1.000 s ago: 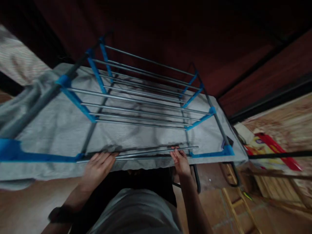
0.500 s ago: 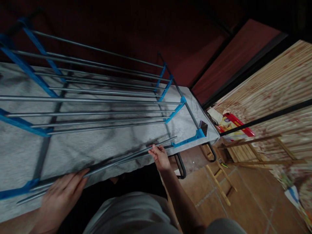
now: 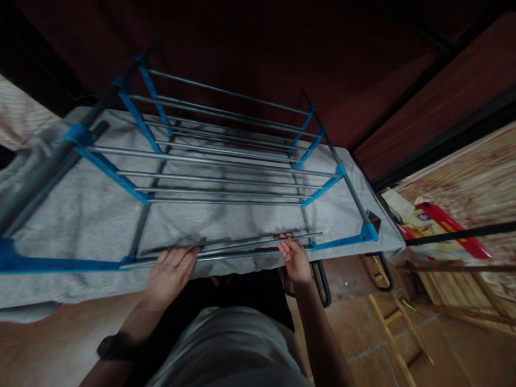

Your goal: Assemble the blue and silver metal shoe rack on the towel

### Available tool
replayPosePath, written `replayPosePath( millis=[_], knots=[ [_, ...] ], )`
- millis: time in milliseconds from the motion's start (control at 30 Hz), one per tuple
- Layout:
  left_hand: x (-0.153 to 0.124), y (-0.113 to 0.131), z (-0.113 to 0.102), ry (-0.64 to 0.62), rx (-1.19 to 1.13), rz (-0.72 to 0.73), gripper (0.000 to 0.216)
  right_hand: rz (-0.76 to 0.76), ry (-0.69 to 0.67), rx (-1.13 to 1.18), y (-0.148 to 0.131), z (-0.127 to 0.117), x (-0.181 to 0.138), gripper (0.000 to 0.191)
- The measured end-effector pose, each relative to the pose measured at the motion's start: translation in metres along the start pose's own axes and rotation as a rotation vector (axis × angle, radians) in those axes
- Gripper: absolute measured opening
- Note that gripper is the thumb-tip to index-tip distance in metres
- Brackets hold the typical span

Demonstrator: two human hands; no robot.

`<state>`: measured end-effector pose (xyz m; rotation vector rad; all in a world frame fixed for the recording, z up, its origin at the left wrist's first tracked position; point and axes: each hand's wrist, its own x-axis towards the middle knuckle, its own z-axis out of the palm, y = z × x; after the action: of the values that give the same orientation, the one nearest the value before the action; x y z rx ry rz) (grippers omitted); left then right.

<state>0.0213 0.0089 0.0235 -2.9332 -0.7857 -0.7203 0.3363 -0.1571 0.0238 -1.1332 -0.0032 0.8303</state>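
A shelf rack of grey metal tubes (image 3: pixel 217 162) and blue plastic brackets (image 3: pixel 110 171) lies on the grey cloth-covered table. Along the table's near edge, a loose metal tube (image 3: pixel 242 246) lies at a slight angle above another tube (image 3: pixel 237 256) of the lowest tier. My left hand (image 3: pixel 171 271) is closed over the tubes near their left end. At the right, my right hand (image 3: pixel 296 260) pinches the loose tube with thumb and fingers. That tube's right tip is free, above the blue end bracket (image 3: pixel 342 240). Its left end is hidden beneath my left hand.
A small dark box (image 3: pixel 373 219) sits by the rack's right corner. Black metal loops (image 3: pixel 322 285) stick out below the table edge. Right of the table are a red and yellow package (image 3: pixel 443 228) and wooden frames (image 3: pixel 397 317) on the tiled floor. A dark red panel stands behind.
The view has swung left, bringing the rack's left end into sight. My left hand has slid right along the tubes, nearer my right hand, which still pinches the loose tube.
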Motion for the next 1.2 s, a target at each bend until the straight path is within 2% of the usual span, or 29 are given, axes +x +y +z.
replayPosePath(
  millis=[200, 367, 700, 933, 1200],
  knots=[
    [0.033, 0.009, 0.001, -0.201, 0.120, 0.079, 0.044, 0.000, 0.042, 0.000, 0.002, -0.015, 0.010, 0.010],
    [0.042, 0.009, 0.000, -0.305, 0.143, 0.098, 0.049, -0.011, 0.047, -0.027, 0.007, -0.025, 0.015, 0.007],
    [0.036, 0.007, 0.006, -0.306, 0.103, 0.091, 0.052, -0.030, 0.010, -0.070, 0.007, -0.026, 0.018, 0.011],
    [0.039, 0.010, 0.004, -0.314, 0.129, 0.119, 0.048, -0.013, 0.047, -0.044, 0.005, -0.024, 0.016, 0.025],
    [0.040, 0.018, -0.006, -0.315, 0.113, 0.116, 0.049, -0.018, 0.013, -0.105, 0.003, -0.024, 0.015, 0.015]
  ],
)
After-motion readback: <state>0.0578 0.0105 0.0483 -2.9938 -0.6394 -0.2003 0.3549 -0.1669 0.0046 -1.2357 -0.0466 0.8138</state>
